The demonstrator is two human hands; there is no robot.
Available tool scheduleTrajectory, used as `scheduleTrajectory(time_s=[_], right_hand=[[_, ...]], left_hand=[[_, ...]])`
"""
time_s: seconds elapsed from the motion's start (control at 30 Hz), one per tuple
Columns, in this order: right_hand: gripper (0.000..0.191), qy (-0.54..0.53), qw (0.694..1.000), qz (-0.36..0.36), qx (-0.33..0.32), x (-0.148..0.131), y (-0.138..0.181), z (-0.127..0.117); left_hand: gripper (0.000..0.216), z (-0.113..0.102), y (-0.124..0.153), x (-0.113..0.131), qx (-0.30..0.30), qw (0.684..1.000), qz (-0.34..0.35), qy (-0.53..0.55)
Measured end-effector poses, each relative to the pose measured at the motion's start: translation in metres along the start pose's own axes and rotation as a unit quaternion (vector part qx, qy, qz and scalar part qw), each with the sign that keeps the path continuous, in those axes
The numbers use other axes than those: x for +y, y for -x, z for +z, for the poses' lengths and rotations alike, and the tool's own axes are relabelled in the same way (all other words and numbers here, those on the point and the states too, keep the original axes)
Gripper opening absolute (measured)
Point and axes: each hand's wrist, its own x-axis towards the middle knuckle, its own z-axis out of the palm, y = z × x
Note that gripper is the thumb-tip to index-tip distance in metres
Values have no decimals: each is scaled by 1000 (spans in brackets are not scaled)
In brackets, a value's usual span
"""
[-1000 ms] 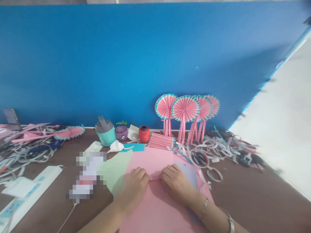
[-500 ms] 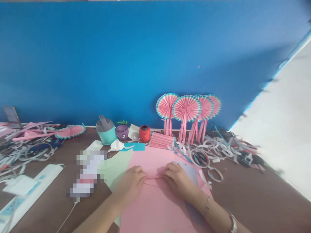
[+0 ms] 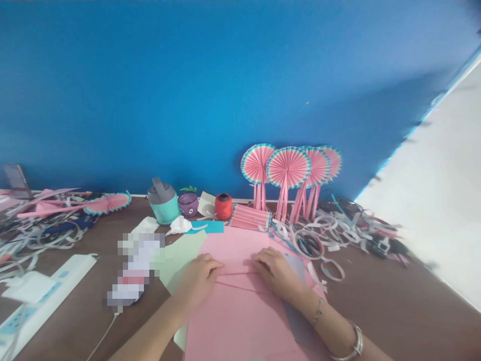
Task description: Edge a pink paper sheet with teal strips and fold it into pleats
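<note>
A large pink paper sheet (image 3: pixel 240 321) lies on the brown table (image 3: pixel 376 311) in front of me, with a fold running across it between my hands. My left hand (image 3: pixel 198 280) pinches the fold at its left end, fingers curled. My right hand (image 3: pixel 273 273) pinches the fold at its right end, with bracelets on that wrist. A pale green sheet (image 3: pixel 176 260) lies under the pink sheet's left side, and a grey-blue sheet (image 3: pixel 296 265) shows under my right hand.
Several finished pink paper fans (image 3: pixel 287 170) lean on the blue wall. A pleated pink strip (image 3: pixel 250 218), red thread spool (image 3: pixel 223 206), teal cup (image 3: pixel 163 203) and purple pot (image 3: pixel 188 204) stand behind. Paper strip scraps (image 3: pixel 338 230) litter the right, more the left. A white power strip (image 3: pixel 45 296) lies at left.
Both hands have slid a little farther up the pink sheet, and a pinched fold has formed across it between them. The rest has not moved.
</note>
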Motion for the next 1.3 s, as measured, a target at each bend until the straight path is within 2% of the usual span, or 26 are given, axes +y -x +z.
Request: scheduleTrajectory(time_s=[0.13, 0.43, 0.63, 0.7, 0.8, 0.9, 0.97, 1.1, 1.3], right_hand=[[21, 20, 1000, 2, -5, 1, -2, 0], [13, 37, 998, 37, -19, -1, -3, 0], [10, 81, 997, 17, -11, -1, -1, 4], [12, 98, 995, -10, -12, -3, -1, 4], [25, 113, 990, -81, -34, -6, 0, 3], [35, 122, 980, -148, -51, -9, 0, 4], [36, 128, 976, -167, -50, -9, 0, 5], [33, 128, 977, -163, -42, -5, 0, 4], [27, 79, 990, -114, -32, 1, 3, -13]], left_hand=[[21, -1, 0, -1, 21, 999, -25, 25], [20, 0, -2, -2, 11, 999, -40, 32], [29, 4, -1, -4, 26, 999, -14, 43], [32, 6, -1, -4, 25, 999, -14, 26], [40, 11, 2, -2, 33, 998, -6, -44], [59, 17, 4, 1, 43, 989, 72, -124], [62, 18, 5, 3, 28, 977, 132, -163], [50, 15, 3, 4, -12, 960, 172, -219], [41, 3, 3, -1, -15, 968, 121, -221]])
